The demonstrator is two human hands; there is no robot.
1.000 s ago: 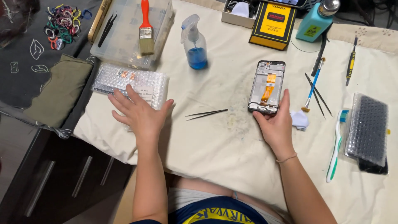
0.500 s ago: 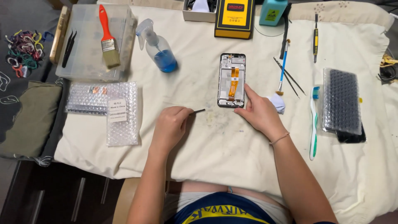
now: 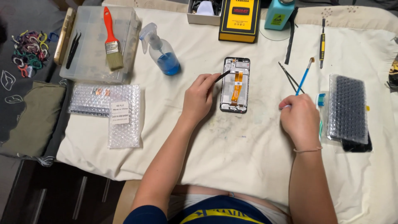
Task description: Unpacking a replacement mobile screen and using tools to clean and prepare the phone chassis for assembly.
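An opened phone frame (image 3: 235, 85) with an orange flex cable lies flat on the cream cloth (image 3: 232, 145). My left hand (image 3: 197, 99) grips black tweezers (image 3: 222, 76) whose tips point at the frame's upper left edge. My right hand (image 3: 299, 120) rests to the right of the frame, its fingers closed over something small and white near the blue-handled brush (image 3: 304, 76) and a toothbrush (image 3: 321, 101); what it grips is hidden.
A blue spray bottle (image 3: 161, 56) stands left of the frame. Bubble-wrap bags (image 3: 111, 108) lie at the left, below a clear box with a red-handled paintbrush (image 3: 110, 39). A bubble-wrapped black part (image 3: 348, 110) lies far right. A yellow-black box (image 3: 240, 18), teal bottle (image 3: 278, 14) and screwdriver (image 3: 322, 41) line the back.
My left hand picked up the tweezers from the cloth and brought them to the phone frame. My right hand let go of the frame and moved right toward the brushes.
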